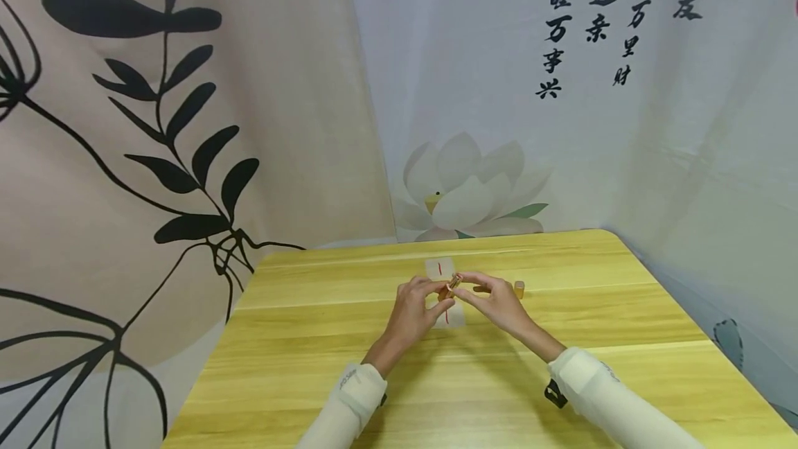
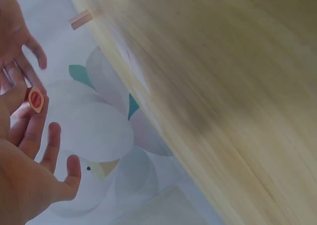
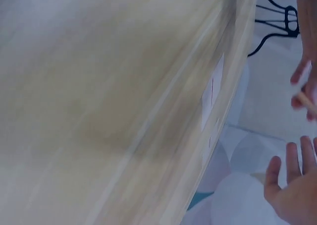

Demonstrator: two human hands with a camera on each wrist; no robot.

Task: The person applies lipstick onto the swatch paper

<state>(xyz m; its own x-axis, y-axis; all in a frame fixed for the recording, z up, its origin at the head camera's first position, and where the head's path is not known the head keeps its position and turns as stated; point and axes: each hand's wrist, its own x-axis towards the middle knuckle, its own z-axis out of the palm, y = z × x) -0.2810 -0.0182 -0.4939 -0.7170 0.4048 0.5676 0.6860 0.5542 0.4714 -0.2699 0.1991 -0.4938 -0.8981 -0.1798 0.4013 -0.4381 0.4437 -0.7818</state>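
Both hands meet above the middle of the table. Between them is a small wood-coloured stamp (image 1: 456, 283) with an oval red face, which shows in the left wrist view (image 2: 35, 100). My left hand (image 1: 413, 307) pinches it from the left with thumb and fingertips. From the other side my right hand (image 1: 499, 303) pinches at its upper end with thumb and index finger. In the right wrist view a blurred stick-like end of the stamp (image 3: 306, 102) juts from the left hand. Fingers hide much of its body.
A white card (image 1: 439, 268) with a red stroke lies behind the hands, and a similar card (image 1: 450, 316) lies below them. A small wood-coloured block (image 1: 519, 289) stands right of the right hand. Curtains with printed plants hang behind the wooden table (image 1: 299, 359).
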